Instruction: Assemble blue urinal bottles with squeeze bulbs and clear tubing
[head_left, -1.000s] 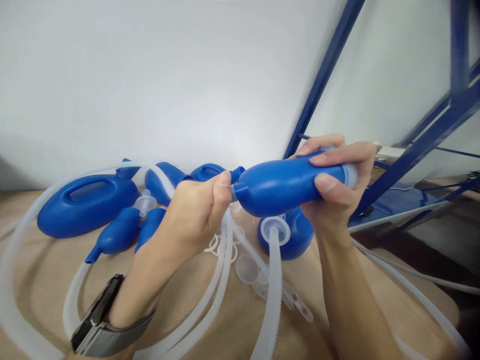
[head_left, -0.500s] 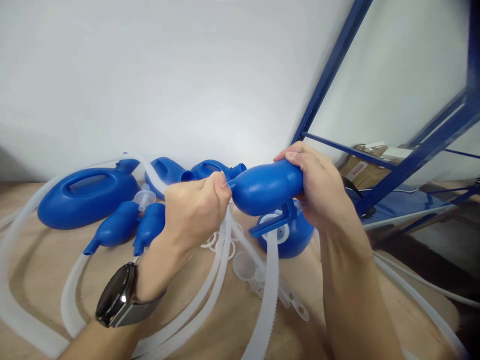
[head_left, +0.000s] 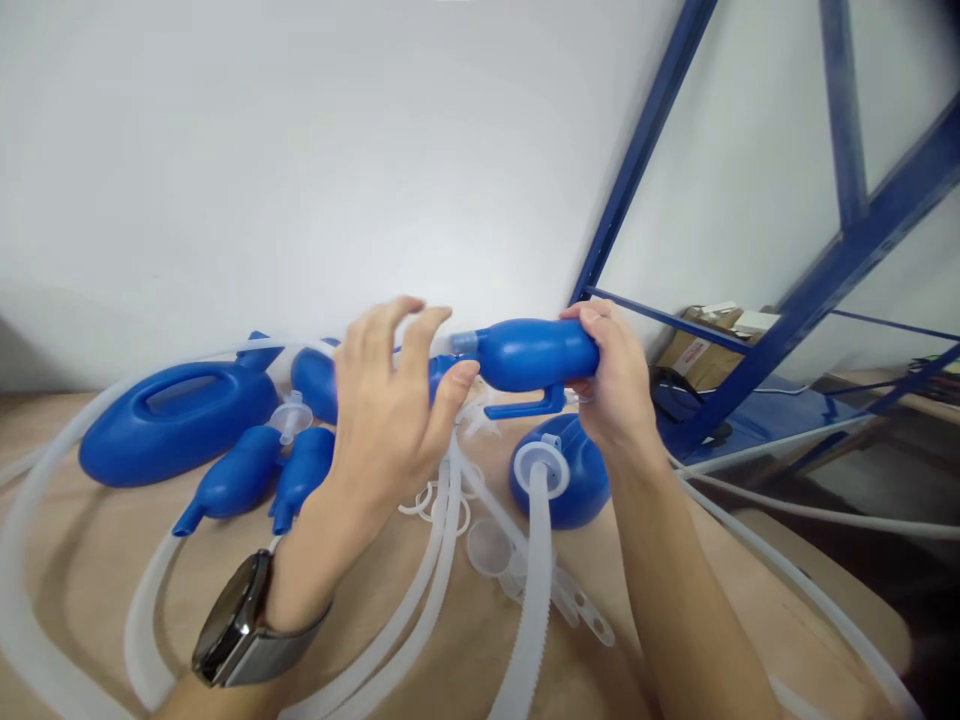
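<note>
My right hand (head_left: pixel 615 375) is wrapped round the wide end of a blue bulb-shaped plastic piece (head_left: pixel 532 355), raised above the table. A hooked handle (head_left: pixel 521 407) sticks out below it. On the piece's narrow left spout sits the end of a translucent tube (head_left: pixel 464 343), which runs leftward behind my left hand (head_left: pixel 394 400). That hand is open beside the joint, fingers spread and curved, and the thumb points toward the spout. Beneath the piece lies a blue bottle (head_left: pixel 581 470) with a white collar (head_left: pixel 553 462) and a ribbed tube (head_left: pixel 536 590).
At left lie a blue handled bottle (head_left: pixel 176 410), two smaller blue bulb pieces (head_left: pixel 240 475) and a clear flanged fitting (head_left: pixel 291 415). White rings (head_left: pixel 450 515), clear plastic parts (head_left: pixel 491 548) and long tubes (head_left: pixel 420 600) spread over the table. A blue metal rack (head_left: pixel 645 150) rises at right.
My left hand has uncurled from the spout, leaving the tube end visible on it. My right hand still holds the blue piece, now slightly further left.
</note>
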